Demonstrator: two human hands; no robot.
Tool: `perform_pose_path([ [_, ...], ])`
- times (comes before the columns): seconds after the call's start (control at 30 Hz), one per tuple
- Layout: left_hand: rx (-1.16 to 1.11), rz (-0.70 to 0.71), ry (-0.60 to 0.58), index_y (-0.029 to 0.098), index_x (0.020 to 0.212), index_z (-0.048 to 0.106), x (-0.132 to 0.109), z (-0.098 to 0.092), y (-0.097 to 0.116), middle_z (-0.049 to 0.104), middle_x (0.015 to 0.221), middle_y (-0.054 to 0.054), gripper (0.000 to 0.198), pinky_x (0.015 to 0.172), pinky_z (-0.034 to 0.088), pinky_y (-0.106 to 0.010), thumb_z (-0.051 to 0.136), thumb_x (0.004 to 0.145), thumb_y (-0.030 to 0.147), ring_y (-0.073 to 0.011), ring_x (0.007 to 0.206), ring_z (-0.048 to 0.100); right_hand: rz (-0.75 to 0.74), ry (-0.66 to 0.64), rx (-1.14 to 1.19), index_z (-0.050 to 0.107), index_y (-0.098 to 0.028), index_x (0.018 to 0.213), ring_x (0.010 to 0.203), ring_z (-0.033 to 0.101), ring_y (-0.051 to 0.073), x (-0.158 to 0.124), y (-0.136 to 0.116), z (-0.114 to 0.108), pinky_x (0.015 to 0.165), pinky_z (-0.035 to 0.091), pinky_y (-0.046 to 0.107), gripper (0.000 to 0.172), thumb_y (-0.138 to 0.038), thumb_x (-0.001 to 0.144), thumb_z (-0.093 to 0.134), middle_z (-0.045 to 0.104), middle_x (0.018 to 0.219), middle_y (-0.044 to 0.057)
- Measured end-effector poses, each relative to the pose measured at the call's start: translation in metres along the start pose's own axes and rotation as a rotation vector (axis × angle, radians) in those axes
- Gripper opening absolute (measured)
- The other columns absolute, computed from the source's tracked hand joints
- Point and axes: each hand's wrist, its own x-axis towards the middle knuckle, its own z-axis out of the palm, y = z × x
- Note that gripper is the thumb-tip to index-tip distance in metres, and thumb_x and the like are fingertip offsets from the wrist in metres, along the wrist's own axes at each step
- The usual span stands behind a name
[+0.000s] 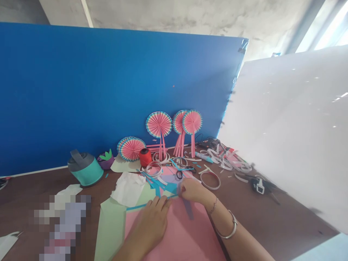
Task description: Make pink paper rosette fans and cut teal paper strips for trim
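A large pink paper sheet [190, 235] with a narrow blue strip [137, 207] along its far edge lies in front of me. My left hand [153, 223] rests flat on the sheet, its fingers stretched toward that edge. At the right part of the edge, my right hand [192, 191] has its fingers curled closed around a thin greyish-purple strip [188, 211], which hangs below the hand over the pink paper. The strip looks blurred and its material is unclear. Light green paper [108, 226] lies beneath the pink sheet on the left.
Pink pleated paper fans [159, 124] lean against the blue board [108, 90]. Nearby are a red thread spool [145, 158], tape rolls [210, 180], scissors [179, 174], blue paper scraps, crumpled white paper [128, 188], a teal container [86, 170] and a glue gun [259, 185].
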Motion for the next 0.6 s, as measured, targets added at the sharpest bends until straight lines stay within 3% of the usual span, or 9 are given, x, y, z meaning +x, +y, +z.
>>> perform_pose_path([
  [0.2,0.018,0.000,0.000,0.020,0.143,0.039,0.000,0.005,-0.002,0.053,0.134,-0.010,0.055,0.092,0.044,-0.043,0.032,0.089,0.013,-0.0265,0.110,0.051,0.014,0.025,0.056,0.053,-0.014,0.050,0.056,0.032,0.010,-0.002,0.005,-0.005,0.053,0.021,0.025,0.014,-0.010,0.062,0.056,0.042,0.056,-0.002],
  [0.37,-0.009,-0.008,0.034,0.020,0.145,0.037,-0.001,0.011,-0.003,0.052,0.136,-0.011,0.057,0.097,0.041,-0.043,0.032,0.089,0.012,-0.0270,0.115,0.049,-0.020,-0.010,0.236,0.042,-0.017,0.049,0.053,0.025,0.009,-0.003,0.013,-0.006,0.050,0.021,0.025,0.033,-0.026,0.079,0.051,0.024,0.052,-0.006],
  [0.47,-0.035,-0.023,0.033,0.019,0.145,0.037,-0.002,0.010,-0.002,0.052,0.136,-0.011,0.060,0.097,0.041,-0.044,0.032,0.086,0.008,-0.0273,0.115,0.049,-0.024,-0.005,0.346,0.040,-0.017,0.048,0.053,0.027,0.009,-0.001,0.014,-0.003,0.049,0.021,0.025,0.037,-0.031,0.077,0.055,0.026,0.051,-0.005],
  [0.6,-0.061,-0.039,0.045,0.019,0.144,0.038,-0.004,0.012,0.000,0.052,0.137,-0.012,0.061,0.099,0.040,-0.044,0.033,0.084,0.007,-0.0267,0.117,0.049,-0.035,0.008,0.397,0.049,-0.016,0.049,0.058,0.039,0.010,0.002,0.010,0.004,0.053,0.028,0.022,0.020,-0.016,0.064,0.061,0.041,0.054,-0.004],
])
